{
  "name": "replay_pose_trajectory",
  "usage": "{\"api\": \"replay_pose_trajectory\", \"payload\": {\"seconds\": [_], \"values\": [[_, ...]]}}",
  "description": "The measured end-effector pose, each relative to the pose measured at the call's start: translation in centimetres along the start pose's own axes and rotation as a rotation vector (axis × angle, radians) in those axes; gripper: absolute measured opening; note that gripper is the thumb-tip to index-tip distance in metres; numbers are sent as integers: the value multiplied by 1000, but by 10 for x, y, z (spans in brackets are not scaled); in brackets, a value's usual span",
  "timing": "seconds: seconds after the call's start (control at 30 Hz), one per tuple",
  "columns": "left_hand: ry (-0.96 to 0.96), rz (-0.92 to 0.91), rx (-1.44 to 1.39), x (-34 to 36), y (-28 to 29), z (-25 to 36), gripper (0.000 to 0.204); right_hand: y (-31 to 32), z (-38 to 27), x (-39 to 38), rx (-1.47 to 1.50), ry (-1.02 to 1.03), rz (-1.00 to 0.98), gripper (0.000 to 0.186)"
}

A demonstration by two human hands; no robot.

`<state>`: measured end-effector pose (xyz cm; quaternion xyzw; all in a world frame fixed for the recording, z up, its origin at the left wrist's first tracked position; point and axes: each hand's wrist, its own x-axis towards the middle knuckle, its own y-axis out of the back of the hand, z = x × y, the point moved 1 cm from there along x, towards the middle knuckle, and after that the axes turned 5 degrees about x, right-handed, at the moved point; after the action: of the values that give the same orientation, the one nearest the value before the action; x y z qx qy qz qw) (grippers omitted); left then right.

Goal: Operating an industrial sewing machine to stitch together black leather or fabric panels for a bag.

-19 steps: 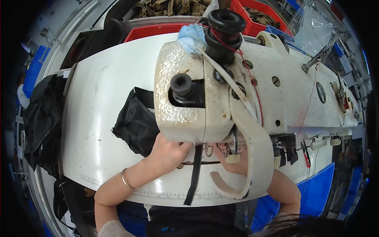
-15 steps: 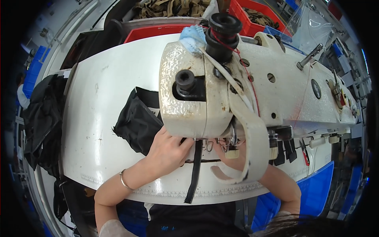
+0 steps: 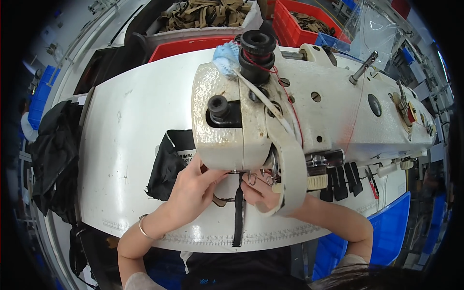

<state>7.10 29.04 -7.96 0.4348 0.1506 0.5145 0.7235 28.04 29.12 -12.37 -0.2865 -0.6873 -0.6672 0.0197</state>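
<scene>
A white sewing machine head (image 3: 217,145) overhangs the work on a white table (image 3: 111,145). My left hand (image 3: 193,191) is closed at the work just under its front, beside a crumpled black fabric pouch (image 3: 164,176) with a pale printed label. A black zipper strip (image 3: 239,220) hangs down toward the table's front edge from between my hands. My right hand (image 3: 258,191) has curled fingers at that strip, partly behind the machine's metal fittings and curved guard (image 3: 292,188); what it grips is unclear. A small tan piece (image 3: 220,202) lies below the needle area.
More black fabric (image 3: 55,150) is piled at the left. Black straps (image 3: 340,183) and red-handled snips (image 3: 373,186) are at the right. Red bins (image 3: 295,9) and a heap of tan pieces (image 3: 203,14) stand behind. A blue bin (image 3: 384,232) sits below the right edge.
The pouch has shifted right and down, showing more of its label. My left hand's fingers have turned upward, and my right hand has moved left to the zipper strip. The camera view has shifted slightly.
</scene>
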Motion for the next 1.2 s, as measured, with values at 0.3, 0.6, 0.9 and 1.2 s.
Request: {"api": "replay_pose_trajectory", "payload": {"seconds": [0.3,0.6,0.9,1.2], "values": [[-449,59,417,-22,-27,18,37,2,-22,-16,-66,14,135,13],[-467,64,273,-30,-45,0,31,23,-18,-6,-136,82,136,21],[-139,-47,-77,-36,-53,-5,31,27,-19,-6,-101,71,68,31],[-313,33,144,-8,-45,-14,31,7,-5,-9,1,-103,32,14]]}}
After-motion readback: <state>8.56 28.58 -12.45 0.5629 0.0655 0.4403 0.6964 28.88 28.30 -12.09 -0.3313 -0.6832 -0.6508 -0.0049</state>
